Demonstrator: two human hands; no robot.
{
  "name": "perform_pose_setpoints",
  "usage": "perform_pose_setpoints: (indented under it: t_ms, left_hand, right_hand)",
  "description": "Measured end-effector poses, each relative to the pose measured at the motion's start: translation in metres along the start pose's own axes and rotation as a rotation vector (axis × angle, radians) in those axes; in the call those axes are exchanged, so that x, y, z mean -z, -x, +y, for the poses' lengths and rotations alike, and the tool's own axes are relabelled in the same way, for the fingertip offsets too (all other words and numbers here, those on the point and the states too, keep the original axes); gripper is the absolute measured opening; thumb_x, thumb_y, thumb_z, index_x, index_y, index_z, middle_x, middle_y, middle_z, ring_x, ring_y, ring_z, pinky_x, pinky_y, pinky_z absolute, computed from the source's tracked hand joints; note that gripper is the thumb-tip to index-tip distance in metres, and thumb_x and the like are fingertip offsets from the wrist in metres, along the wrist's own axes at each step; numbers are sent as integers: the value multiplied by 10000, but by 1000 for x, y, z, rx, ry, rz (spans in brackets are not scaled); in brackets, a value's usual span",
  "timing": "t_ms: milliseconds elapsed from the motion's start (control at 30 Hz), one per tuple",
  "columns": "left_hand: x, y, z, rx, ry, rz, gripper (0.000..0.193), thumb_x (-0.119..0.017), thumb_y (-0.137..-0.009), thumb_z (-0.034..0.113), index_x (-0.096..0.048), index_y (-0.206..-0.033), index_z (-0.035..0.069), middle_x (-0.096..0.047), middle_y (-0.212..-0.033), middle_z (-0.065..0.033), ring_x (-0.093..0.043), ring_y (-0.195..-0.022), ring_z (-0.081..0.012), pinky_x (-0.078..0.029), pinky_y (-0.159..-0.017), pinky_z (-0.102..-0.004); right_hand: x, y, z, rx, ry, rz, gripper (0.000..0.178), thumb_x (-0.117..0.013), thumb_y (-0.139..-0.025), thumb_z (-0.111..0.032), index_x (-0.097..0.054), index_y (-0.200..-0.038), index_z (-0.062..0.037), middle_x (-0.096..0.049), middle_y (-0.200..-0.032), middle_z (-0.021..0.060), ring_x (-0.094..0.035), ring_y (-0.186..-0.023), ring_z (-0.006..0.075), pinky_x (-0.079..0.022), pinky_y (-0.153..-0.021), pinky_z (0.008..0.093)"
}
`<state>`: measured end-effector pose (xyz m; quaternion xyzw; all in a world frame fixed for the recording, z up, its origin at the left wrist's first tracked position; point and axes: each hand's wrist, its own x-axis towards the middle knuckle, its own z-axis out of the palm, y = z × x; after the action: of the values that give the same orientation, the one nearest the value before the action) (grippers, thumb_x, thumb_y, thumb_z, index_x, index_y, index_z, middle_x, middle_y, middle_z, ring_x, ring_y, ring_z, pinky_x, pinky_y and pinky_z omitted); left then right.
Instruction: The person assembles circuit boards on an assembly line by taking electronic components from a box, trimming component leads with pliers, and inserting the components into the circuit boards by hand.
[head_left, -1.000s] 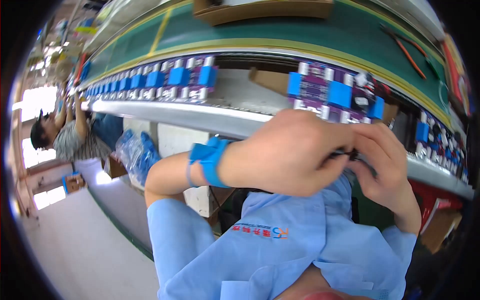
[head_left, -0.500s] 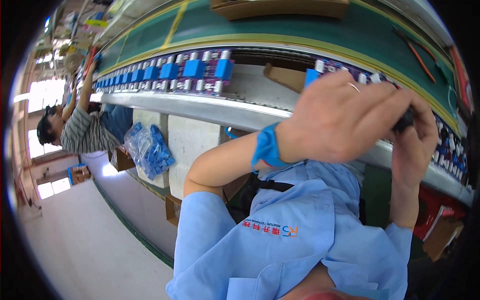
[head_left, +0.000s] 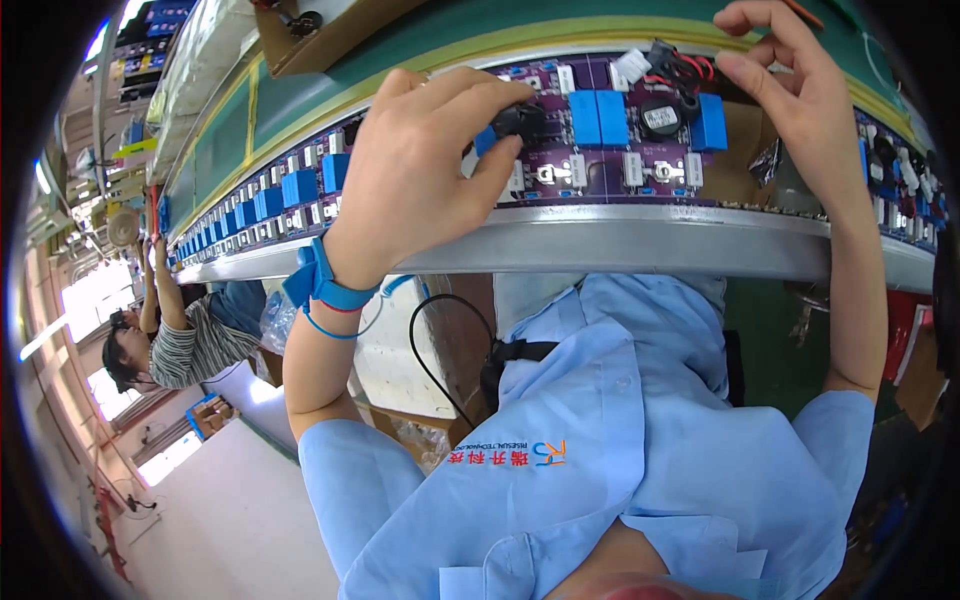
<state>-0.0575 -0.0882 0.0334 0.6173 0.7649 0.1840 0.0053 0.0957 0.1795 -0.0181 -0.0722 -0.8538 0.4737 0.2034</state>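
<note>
My left hand [head_left: 425,165], a blue strap round its wrist, reaches over a purple circuit board [head_left: 605,180] in the conveyor line. Its thumb and fingers are closed round a black, rounded component [head_left: 522,122], held down at the board; whether it is seated there is hidden. Beside it on the boards stand blue block components [head_left: 597,118] and a black round part with a white label [head_left: 660,118]. Red and black wires [head_left: 690,70] with a white connector lie above that part. My right hand [head_left: 785,85] is raised to the right of these, fingers apart, holding nothing.
More boards with blue blocks [head_left: 265,200] run leftward along the metal rail [head_left: 640,240]. A cardboard box [head_left: 340,40] stands on the green belt [head_left: 480,35]. Populated boards [head_left: 900,175] continue at the right. Another person in a striped top [head_left: 205,350] works far left.
My hands have parted. The left has moved left and down to the board with the black component; the right has let go and opened. The whole view has also shifted.
</note>
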Motion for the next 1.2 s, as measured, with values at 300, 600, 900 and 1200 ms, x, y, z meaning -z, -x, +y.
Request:
perform_pose_setpoints:
  t_ms: [300, 600, 900, 1200]
  left_hand:
    - [-2, 4, 1, 24, -157, -117, 347, -744, -738, 84, -696, -1081, 91, -692, -1030, -72, -533, -795, -239, -437, -739, -312]
    - [-1, -1, 6, -68, -264, -137, 365, -751, -750, 84, -683, -1107, 100, -692, -1023, -66, -552, -795, -238, -431, -748, -312]
    - [-5, -7, 10, -153, -360, -187, 371, -740, -752, 80, -661, -1114, 100, -679, -966, -48, -559, -762, -243, -415, -750, -336]
    - [-10, -17, 17, -154, -414, -249, 322, -751, -723, 137, -649, -1023, 74, -637, -864, -83, -568, -753, -277, -406, -747, -370]
  right_hand:
    - [-8, -8, -51, -247, 293, -125, 211, -678, -833, -33, -515, -958, 17, -547, -753, 86, -506, -637, 143, -421, -589, 284]
    - [-5, -5, -42, -318, 269, -156, 163, -639, -872, -15, -506, -958, 24, -565, -733, 104, -530, -640, 161, -435, -593, 291]
    - [-3, -9, -46, -417, 217, -217, 143, -614, -906, -49, -511, -969, 27, -587, -731, 107, -550, -632, 157, -453, -585, 293]
    - [-6, -5, -54, -609, 97, -365, 140, -605, -923, -78, -525, -970, 27, -594, -693, 69, -574, -590, 124, -474, -553, 269]
